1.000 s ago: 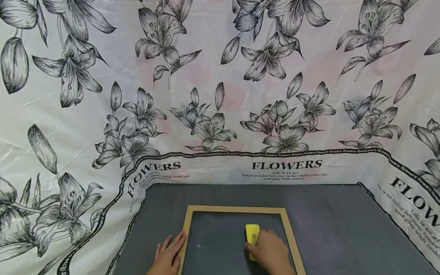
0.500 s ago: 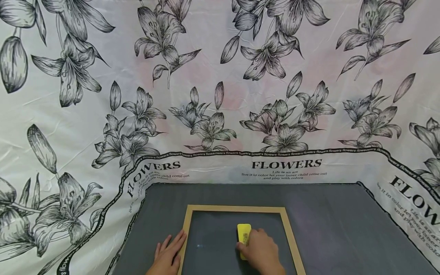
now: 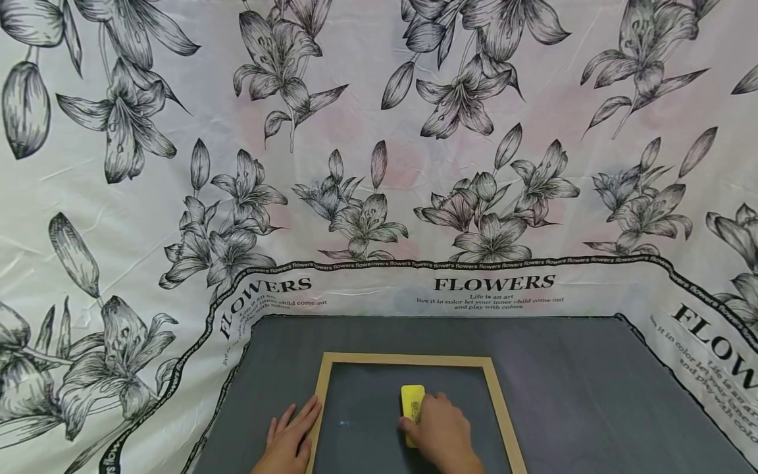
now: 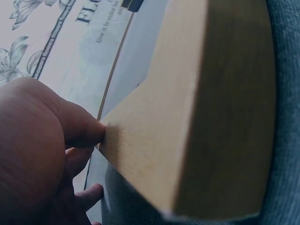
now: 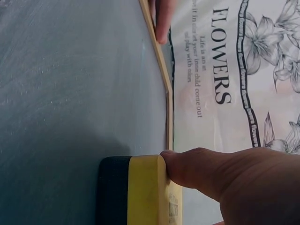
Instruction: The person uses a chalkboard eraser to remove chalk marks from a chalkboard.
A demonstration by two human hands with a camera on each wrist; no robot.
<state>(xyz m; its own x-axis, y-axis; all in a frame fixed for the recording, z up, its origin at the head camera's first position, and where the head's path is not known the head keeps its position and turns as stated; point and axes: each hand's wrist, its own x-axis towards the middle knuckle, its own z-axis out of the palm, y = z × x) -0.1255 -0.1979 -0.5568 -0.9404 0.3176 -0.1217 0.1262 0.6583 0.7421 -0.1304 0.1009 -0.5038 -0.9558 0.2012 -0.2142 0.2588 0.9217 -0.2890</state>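
A small chalkboard [image 3: 361,405] with a light wooden frame [image 3: 408,360] lies in the lower middle of the head view, its near side cut off. Over the board's surface, my right hand [image 3: 441,433] grips a yellow eraser [image 3: 412,400]. In the right wrist view, the thumb presses the top of the eraser [image 5: 146,190], whose dark felt side faces the board. My left hand [image 3: 287,440] rests against the frame's left side with its fingers extended. The left wrist view has the thumb of the left hand [image 4: 35,136] touching the frame's edge [image 4: 145,122].
Beneath the board spreads a dark grey mat area [image 3: 568,382]. A white cloth [image 3: 355,66] printed with black lilies and "FLOWERS" lettering surrounds it. A small pale mark [image 3: 345,424] shows on the board's left part.
My right hand has slid the eraser leftward across the board, from near the right side toward the middle. The left hand and the frame have stayed in place.
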